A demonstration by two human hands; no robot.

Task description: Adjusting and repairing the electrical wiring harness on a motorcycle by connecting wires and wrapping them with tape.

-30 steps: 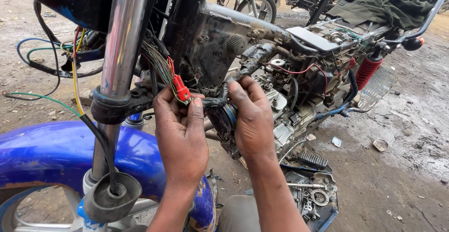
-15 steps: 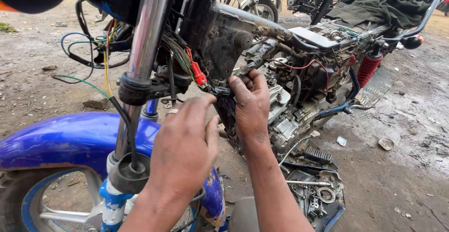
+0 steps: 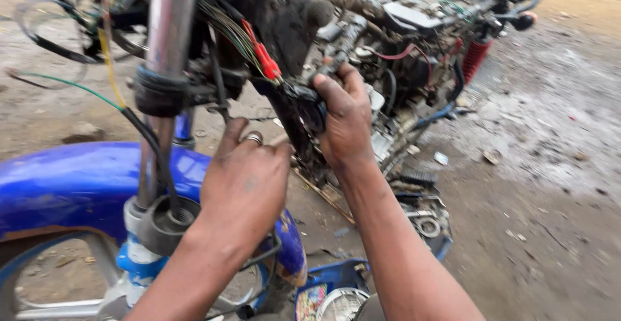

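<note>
Grease is coating my right hand [image 3: 346,124] as I am gripping a black part [image 3: 312,109] against the motorcycle frame [image 3: 284,23], just below the red connector [image 3: 266,62]. I am holding my left hand [image 3: 246,182] loosely curled and gripping nothing — it is hovering beside the chrome fork tube [image 3: 165,69], above the blue fender [image 3: 71,182].

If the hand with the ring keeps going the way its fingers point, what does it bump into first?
Probably the black frame with its wire bundle. The left hand points up toward them, just right of the fork tube. Depth is hard to judge.
</note>
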